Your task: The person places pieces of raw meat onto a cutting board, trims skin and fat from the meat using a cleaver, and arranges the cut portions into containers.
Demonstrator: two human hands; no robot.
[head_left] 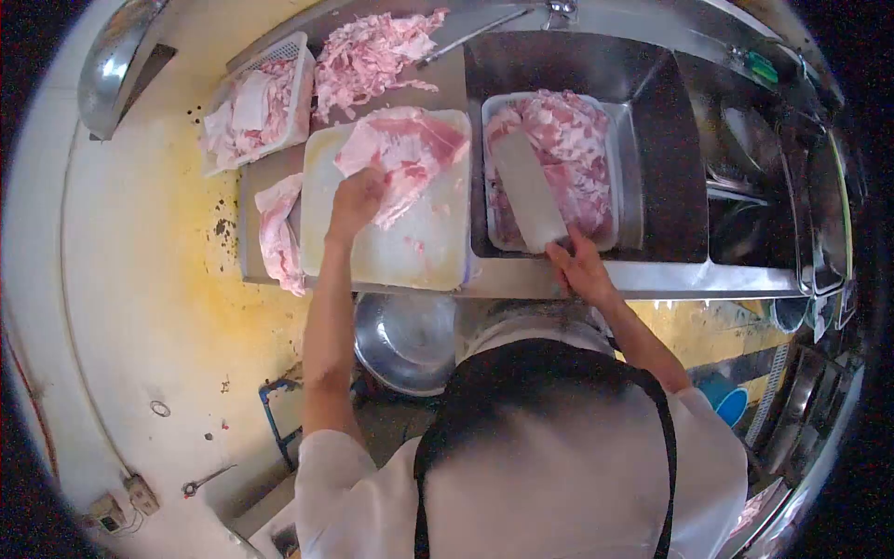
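My left hand (358,200) has its fingers closed on the lower left edge of a large piece of pink and white meat (400,154), which lies on a white cutting board (372,256). My right hand (579,267) grips the handle of a wide-bladed cleaver (529,191). The blade points up and left, over a white tub (613,168) heaped with cut meat (568,140) in the sink. A long strip of meat (277,233) lies left of the board.
Behind the board is a pile of meat scraps (368,56) beside a metal rod (475,35). A white basket (300,93) of meat stands at the back left. Below the counter sits a metal bowl (405,340). Dark sink basins (689,168) extend right.
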